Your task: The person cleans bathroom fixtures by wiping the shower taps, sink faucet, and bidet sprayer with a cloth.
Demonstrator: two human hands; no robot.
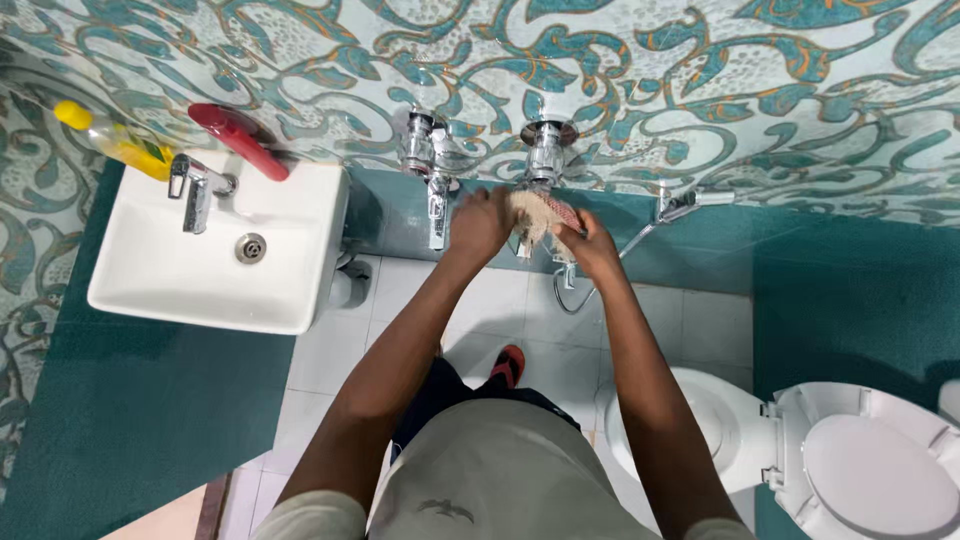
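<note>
Cloth (540, 212) sits bunched on the right wall tap (546, 150), clamped by your left hand (481, 224) and right hand (592, 246) (2 grips); wet chrome could let it slip floorward.

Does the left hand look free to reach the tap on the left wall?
Probably yes: the left hand grips the cloth right beside the left wall tap, with nothing between them.
</note>
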